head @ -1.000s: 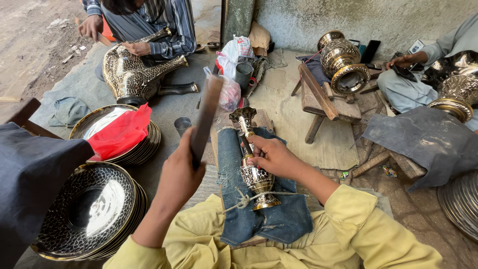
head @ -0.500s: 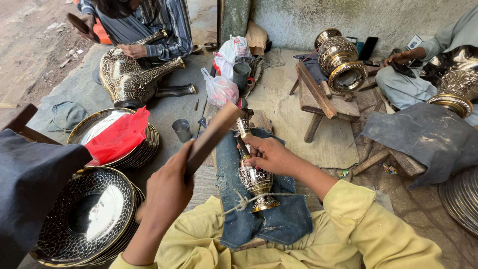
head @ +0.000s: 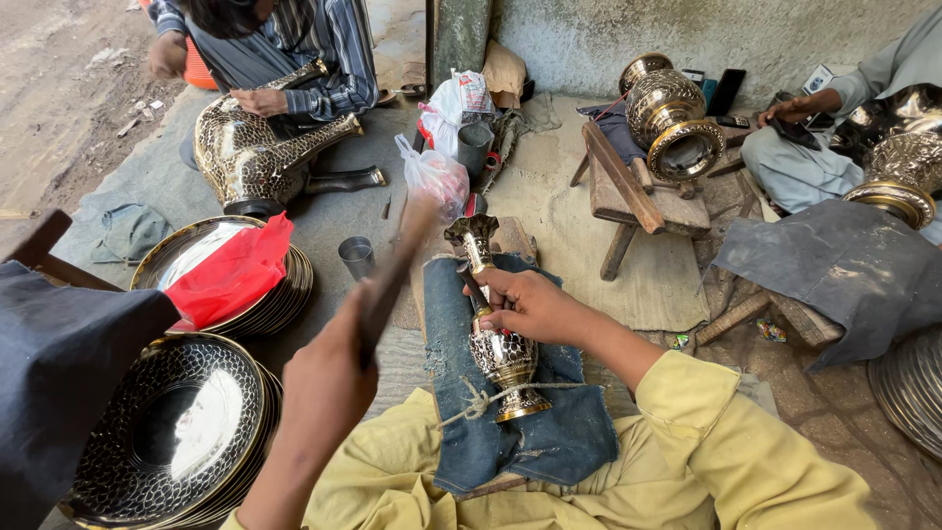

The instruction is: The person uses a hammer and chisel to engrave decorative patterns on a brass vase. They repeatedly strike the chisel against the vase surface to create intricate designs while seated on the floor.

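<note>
Outdoor workshop floor: engraved brass vase (head: pixel 500 334) lies tied on denim pad (head: pixel 520 432), right hand (head: pixel 525 306) pinning chisel (head: pixel 474 291) to its neck, left hand (head: pixel 329 378) clenching blurred wooden mallet (head: pixel 392 280); vase looks rigid, slick, dentable, best held at neck.

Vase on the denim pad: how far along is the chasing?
Done: the vase body already looks patterned. In hand: right hand holds a punch against the neck; left hand swings a blurred stick. Left: cannot tell how much of the neck and rim lacks pattern.

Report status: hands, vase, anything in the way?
Left hand grips wooden mallet, raised. Right hand pins chisel on small vase, laid on denim pad. Steel cup nearby, not obstructing.
</note>
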